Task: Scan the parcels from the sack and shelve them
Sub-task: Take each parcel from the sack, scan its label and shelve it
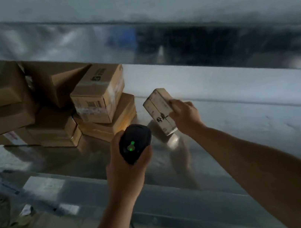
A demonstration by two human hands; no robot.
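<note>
A stack of brown cardboard boxes [51,109] sits at the left of a shiny grey metal shelf [243,115], with another shelf board [129,3] overhead. The left hand [122,168] clasps a black handheld scanner [135,143], its green light lit. Just right of it, the right hand [184,116] grasps a small pale oblong parcel [157,108] over the shelf beside the stack. The parcel's long axis runs away from the person, with the far end leaning left.
</note>
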